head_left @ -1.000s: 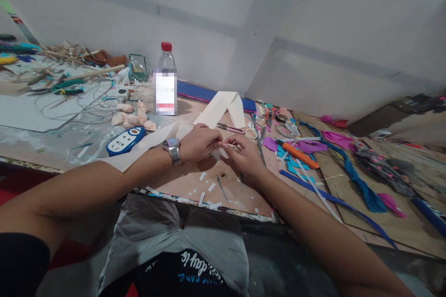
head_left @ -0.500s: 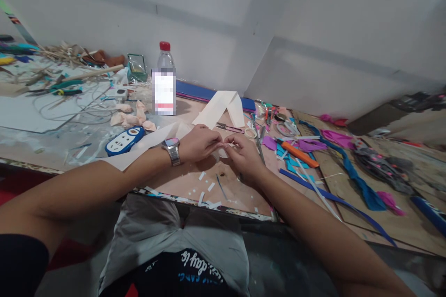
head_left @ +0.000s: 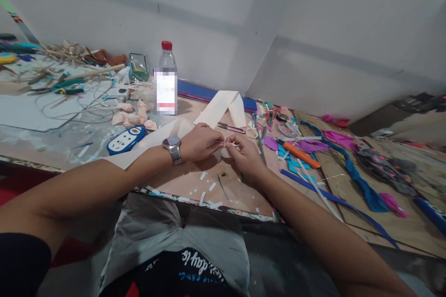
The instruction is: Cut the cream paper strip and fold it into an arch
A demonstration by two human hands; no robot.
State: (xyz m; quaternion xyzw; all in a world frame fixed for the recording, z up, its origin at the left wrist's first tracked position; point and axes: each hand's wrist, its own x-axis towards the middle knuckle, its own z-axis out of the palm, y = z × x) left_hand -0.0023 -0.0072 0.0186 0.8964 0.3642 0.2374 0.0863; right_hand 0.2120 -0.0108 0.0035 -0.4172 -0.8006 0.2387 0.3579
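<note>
My left hand (head_left: pixel 205 143), with a metal watch (head_left: pixel 173 148) on its wrist, is closed in a pinch on a pale strip (head_left: pixel 142 146) whose loose length trails left under my forearm. My right hand (head_left: pixel 244 155) meets it at the fingertips, thumb and index pinched together on something too small to make out. Behind my hands lies a folded cream strip (head_left: pixel 218 104). Small snips (head_left: pixel 231 128) and a tape roll (head_left: pixel 251 134) rest just beyond my fingers. White paper scraps (head_left: pixel 202 198) are scattered on the tabletop near me.
A red-capped bottle (head_left: pixel 166 83) stands at the back, with a blue-and-white power socket (head_left: pixel 126 140) left of my hands. Pliers (head_left: pixel 66 87) and sticks lie far left. An orange cutter (head_left: pixel 301 155), blue ribbon (head_left: pixel 337 199) and coloured scraps lie right.
My fingertips have shifted very slightly, still pinched together. The whole view has moved a little.
</note>
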